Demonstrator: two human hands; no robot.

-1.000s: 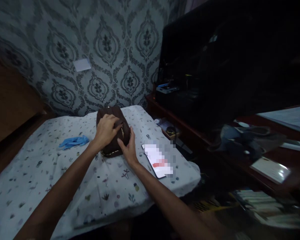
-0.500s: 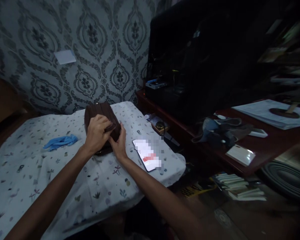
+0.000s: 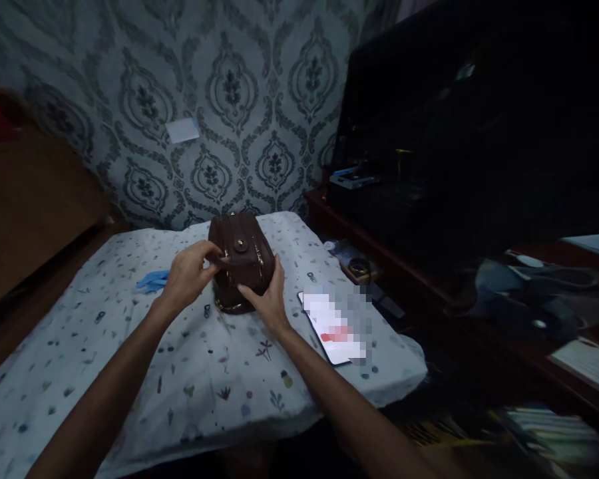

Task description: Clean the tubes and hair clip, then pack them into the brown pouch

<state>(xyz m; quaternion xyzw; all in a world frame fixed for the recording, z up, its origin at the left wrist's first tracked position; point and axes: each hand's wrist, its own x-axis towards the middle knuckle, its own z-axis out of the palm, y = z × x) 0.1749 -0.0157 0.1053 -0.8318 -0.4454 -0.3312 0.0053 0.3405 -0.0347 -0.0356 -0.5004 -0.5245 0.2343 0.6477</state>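
A small brown handbag (image 3: 242,229) with gold zippers and a snap tab on top stands on the patterned white cloth (image 3: 199,372). My left hand (image 3: 190,271) is closed at its left side, thumb and fingers pinching what looks like a brown strap of the bag. Against the near right side rests my right hand (image 3: 271,299), its thumb on the front and its fingers round the side, steadying the bag. Right of that hand lies a phone (image 3: 329,326) with a lit screen. A blue cloth (image 3: 152,281) is crumpled behind my left wrist.
A large dark television (image 3: 449,133) stands on a reddish wooden cabinet at the right. A small box with a dark round item (image 3: 359,267) sits beside the bed edge. Patterned wallpaper rises behind, and a brown panel (image 3: 34,206) is at the left.
The camera view has turned left, so things appear farther right. My left hand has moved from over the bag's top to its left side, uncovering the snap tab and zippers.
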